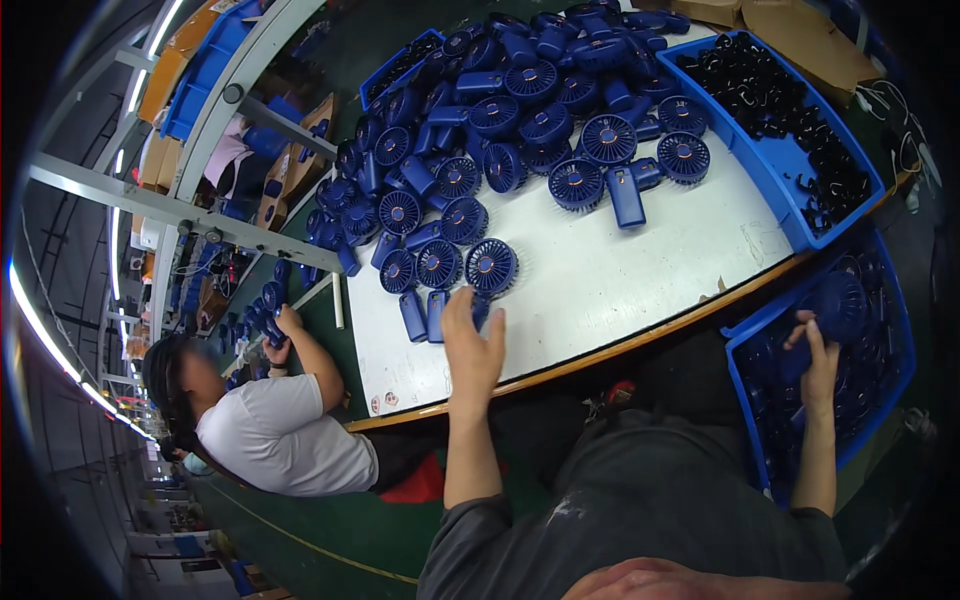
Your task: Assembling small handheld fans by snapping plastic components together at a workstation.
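Note:
Dark blue handheld fans lie on the white tabletop, several of them in a short row at its near left. My left hand (473, 350) reaches the handle of the nearest fan (491, 267) in that row. Its fingers are stretched out, with the thumb apart and the handle showing between them; I see no firm grip. Off the table's right end, my right hand (820, 368) has its fingers closed on another handheld fan (840, 303), partly hidden by the hand. That fan is above a blue bin (735, 375) filled with similar dark blue fans.
A large heap of fans (530, 80) covers the far tabletop. At the far right stands a blue tray (790, 165) of small black parts. The wooden table edge (580, 355) runs in front of me. A co-worker (280, 430) sits left, holding fans, beside a metal frame (180, 210).

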Demonstrator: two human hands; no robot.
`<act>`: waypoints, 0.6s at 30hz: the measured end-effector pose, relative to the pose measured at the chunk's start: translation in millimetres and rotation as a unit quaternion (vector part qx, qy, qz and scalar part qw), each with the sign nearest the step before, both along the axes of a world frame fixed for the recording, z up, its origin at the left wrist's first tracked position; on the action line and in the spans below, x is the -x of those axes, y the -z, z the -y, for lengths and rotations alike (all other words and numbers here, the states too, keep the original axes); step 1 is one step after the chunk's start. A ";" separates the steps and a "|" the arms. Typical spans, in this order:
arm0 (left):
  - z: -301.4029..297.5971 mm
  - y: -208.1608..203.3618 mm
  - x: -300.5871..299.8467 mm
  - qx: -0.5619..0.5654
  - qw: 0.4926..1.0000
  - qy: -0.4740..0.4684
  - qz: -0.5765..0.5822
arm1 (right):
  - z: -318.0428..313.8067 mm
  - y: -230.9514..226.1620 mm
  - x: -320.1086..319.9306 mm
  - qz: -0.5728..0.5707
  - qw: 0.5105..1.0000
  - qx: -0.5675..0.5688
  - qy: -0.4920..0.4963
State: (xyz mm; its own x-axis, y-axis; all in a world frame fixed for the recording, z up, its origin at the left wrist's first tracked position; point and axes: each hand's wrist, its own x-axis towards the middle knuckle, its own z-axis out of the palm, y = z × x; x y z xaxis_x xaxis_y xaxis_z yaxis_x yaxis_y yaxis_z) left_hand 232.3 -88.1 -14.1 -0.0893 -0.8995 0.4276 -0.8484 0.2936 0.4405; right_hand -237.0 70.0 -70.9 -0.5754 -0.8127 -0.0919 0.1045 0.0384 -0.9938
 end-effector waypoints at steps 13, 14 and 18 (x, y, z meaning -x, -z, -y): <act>30.3 43.6 -46.3 -0.133 0.990 -0.030 0.041 | -75.5 62.3 104.9 -0.001 0.972 -0.078 0.223; 25.6 34.1 -37.0 -0.143 0.988 -0.027 0.043 | -82.5 71.7 122.1 0.007 0.965 -0.082 0.250; 26.7 33.0 -28.3 -0.150 0.987 -0.025 0.043 | -125.9 83.8 175.6 -0.013 0.932 -0.115 0.342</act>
